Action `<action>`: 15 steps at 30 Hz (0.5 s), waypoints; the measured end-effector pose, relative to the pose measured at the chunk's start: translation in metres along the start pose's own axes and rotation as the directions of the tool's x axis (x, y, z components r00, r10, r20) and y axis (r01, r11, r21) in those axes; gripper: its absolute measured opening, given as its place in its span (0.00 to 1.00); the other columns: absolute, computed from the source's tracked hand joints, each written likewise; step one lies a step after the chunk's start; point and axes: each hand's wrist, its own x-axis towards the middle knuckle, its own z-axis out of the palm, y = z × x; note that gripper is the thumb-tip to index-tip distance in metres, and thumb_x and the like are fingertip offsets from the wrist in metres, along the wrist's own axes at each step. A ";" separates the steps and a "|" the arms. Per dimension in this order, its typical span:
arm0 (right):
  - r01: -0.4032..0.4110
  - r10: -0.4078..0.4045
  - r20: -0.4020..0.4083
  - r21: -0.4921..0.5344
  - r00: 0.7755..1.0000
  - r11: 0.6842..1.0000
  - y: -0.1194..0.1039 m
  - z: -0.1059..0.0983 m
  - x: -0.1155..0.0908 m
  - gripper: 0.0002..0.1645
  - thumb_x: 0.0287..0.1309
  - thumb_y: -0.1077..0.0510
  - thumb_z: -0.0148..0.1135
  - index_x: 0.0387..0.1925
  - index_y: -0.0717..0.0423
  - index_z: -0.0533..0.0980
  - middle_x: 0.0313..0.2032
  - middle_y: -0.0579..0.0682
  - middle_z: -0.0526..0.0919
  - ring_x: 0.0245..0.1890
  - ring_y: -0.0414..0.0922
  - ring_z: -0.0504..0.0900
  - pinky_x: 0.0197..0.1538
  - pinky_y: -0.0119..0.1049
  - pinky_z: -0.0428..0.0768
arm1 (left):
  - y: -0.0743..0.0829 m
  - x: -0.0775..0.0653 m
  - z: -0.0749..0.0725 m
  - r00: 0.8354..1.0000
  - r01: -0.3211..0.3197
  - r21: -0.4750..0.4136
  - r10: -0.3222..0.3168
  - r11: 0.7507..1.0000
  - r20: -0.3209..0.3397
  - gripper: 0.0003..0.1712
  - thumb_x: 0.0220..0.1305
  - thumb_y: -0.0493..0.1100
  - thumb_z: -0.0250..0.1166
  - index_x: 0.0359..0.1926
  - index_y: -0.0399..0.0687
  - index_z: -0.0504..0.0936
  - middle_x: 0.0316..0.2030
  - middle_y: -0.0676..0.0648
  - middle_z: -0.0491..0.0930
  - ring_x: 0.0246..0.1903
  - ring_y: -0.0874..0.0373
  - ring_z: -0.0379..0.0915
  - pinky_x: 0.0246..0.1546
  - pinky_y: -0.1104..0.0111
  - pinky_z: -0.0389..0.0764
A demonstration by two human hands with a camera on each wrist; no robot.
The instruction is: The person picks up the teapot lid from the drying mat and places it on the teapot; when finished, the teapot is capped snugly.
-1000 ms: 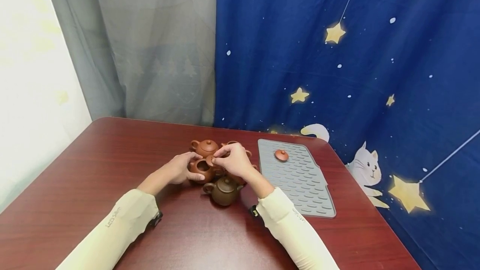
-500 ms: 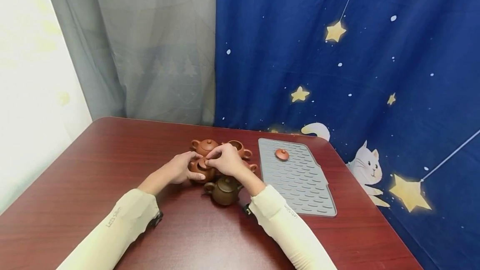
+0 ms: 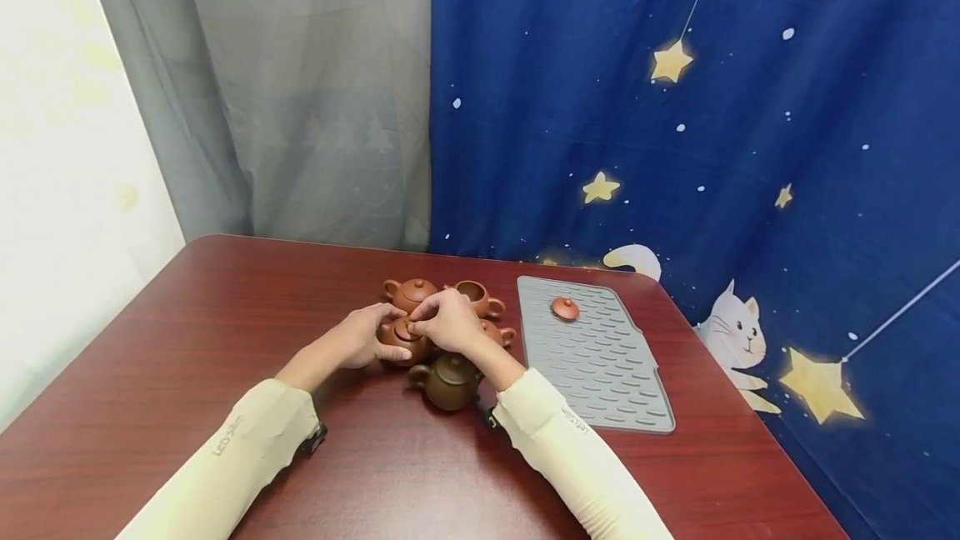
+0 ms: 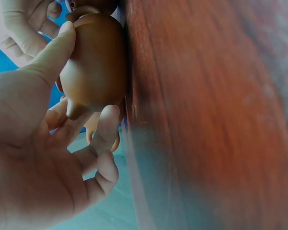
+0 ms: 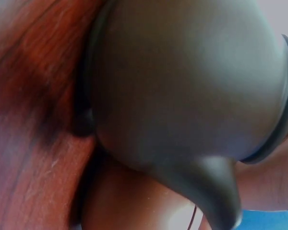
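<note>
In the head view, my left hand (image 3: 360, 338) holds a small reddish-brown teapot (image 3: 407, 348) from its left side. The left wrist view shows the thumb against the wall of this teapot (image 4: 98, 62) and the fingers reaching round by its spout. My right hand (image 3: 454, 325) pinches the teapot's lid (image 3: 405, 328) at the top, over the opening. Whether the lid is fully seated cannot be seen. Close below the right hand stands a dark olive teapot (image 3: 452, 386), which fills most of the right wrist view.
Behind are a lidded orange-brown teapot (image 3: 412, 296) and a lidless one (image 3: 476, 300). Another teapot (image 3: 497, 333) is partly hidden by the right hand. To the right, a grey ridged mat (image 3: 592, 365) bears an orange lid (image 3: 566, 308). All stand on a red-brown table (image 3: 285, 298).
My right hand has moved left and brought the lid from beside the opening onto the teapot's top. The left hand has stayed on the teapot.
</note>
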 end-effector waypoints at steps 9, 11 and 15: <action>0.001 -0.001 0.000 -0.016 1.000 1.000 0.002 0.004 0.001 0.04 0.49 0.52 0.78 0.26 0.41 0.87 0.25 0.30 0.85 0.34 0.33 0.79 0.39 0.32 0.75 | -0.001 0.000 0.001 1.000 0.011 -0.001 -0.011 1.000 -0.006 0.42 0.51 0.56 0.77 0.61 0.38 0.74 0.55 0.35 0.78 0.55 0.40 0.75 0.54 0.49 0.74; 0.003 -0.003 -0.001 -0.014 1.000 1.000 0.002 0.004 0.001 0.04 0.49 0.52 0.78 0.25 0.41 0.87 0.24 0.30 0.84 0.33 0.33 0.79 0.38 0.32 0.75 | -0.001 0.000 0.001 1.000 0.010 0.000 -0.010 1.000 -0.004 0.42 0.51 0.56 0.78 0.61 0.38 0.74 0.55 0.35 0.78 0.55 0.39 0.75 0.54 0.49 0.74; 0.003 -0.003 -0.003 -0.005 1.000 1.000 0.003 0.004 0.000 0.05 0.49 0.52 0.78 0.24 0.41 0.87 0.23 0.31 0.84 0.31 0.32 0.79 0.36 0.31 0.75 | 0.001 0.000 0.001 1.000 0.014 -0.006 -0.014 1.000 -0.003 0.42 0.51 0.56 0.78 0.61 0.37 0.74 0.54 0.35 0.78 0.55 0.39 0.75 0.54 0.49 0.74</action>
